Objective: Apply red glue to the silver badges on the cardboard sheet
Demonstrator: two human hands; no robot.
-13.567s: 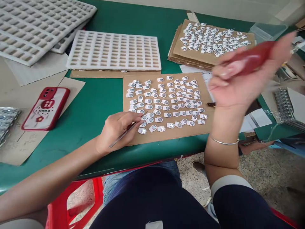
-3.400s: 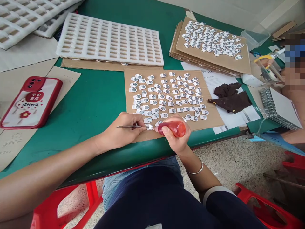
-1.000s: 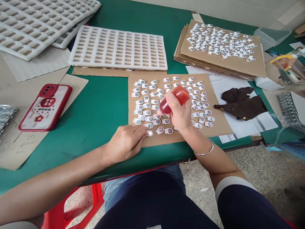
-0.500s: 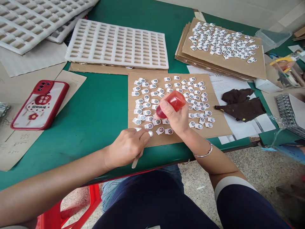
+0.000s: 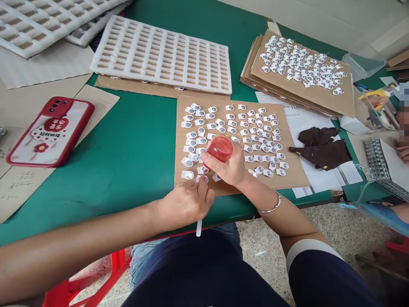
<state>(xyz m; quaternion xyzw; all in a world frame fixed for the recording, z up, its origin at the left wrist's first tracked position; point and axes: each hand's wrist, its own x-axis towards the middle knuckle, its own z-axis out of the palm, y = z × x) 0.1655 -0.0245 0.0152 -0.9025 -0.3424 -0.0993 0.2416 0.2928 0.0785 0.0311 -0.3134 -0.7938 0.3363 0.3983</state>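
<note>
My right hand (image 5: 228,164) is wrapped round a red squeeze bottle (image 5: 220,148), tipped over the lower left part of a cardboard sheet (image 5: 236,187). Rows of small white tags with round dark emblems (image 5: 187,124) lie on that sheet. Closed round a thin tool is my left hand (image 5: 187,200), at the sheet's near edge; the tool's pale handle (image 5: 199,228) sticks out below the palm. Its fingertips are beside a tag under the bottle. The bottle's nozzle and the tool's tip are hidden by the fingers.
A phone in a red case (image 5: 51,131) lies at left. Behind are a white foam grid (image 5: 162,53) and stacked cardboard (image 5: 255,79) topped with tags. Dark brown cloth (image 5: 326,149) rests on paper at right. Part of another person's hand (image 5: 403,153) shows at the right edge.
The bottle has tilted more upright and moved slightly left and down. My left hand has shifted right, and the tool's handle now points straighter down. Another person's hand has appeared at right.
</note>
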